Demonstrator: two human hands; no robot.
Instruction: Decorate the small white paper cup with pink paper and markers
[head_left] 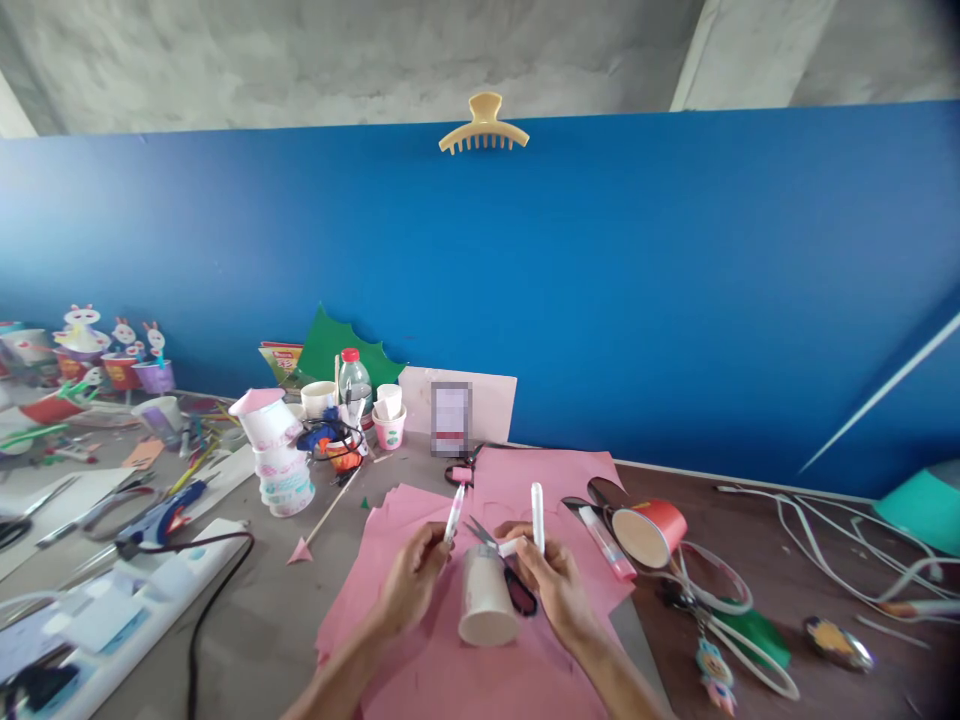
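Left hand point(416, 570): fingers curled closed around one slim white-and-pink marker point(453, 515), which stands nearly upright above the pink paper.
Right hand point(551, 575): fingers bent, partly closed on one smooth white pen point(538, 518), upright; a short white piece point(512, 547) also sits at its fingertips.
Paper cup point(487, 600): one, pale, tapered, between the hands on the pink paper, its wider round end towards the person.
Scissors point(520, 592): metal blades and black looped handles, just beside the cup, near the right hand.
Pink paper point(420, 650): smooth, matte, overlapping sheets under the cup; the exact count cannot be told.
Red cup point(649, 532): one, on its side, right of the paper, cream round end visible.
Pink-and-white tube point(607, 542): one, lying near the red cup.
Cup tower point(281, 455): patterned white cups, stacked, pink on top.
Bottle point(354, 382): one, clear, red cap.
Rabbit figures: three, at far left, above cups.
Hair claw point(484, 125): one, glossy yellow, toothed, at the top of the blue partition point(600, 280).
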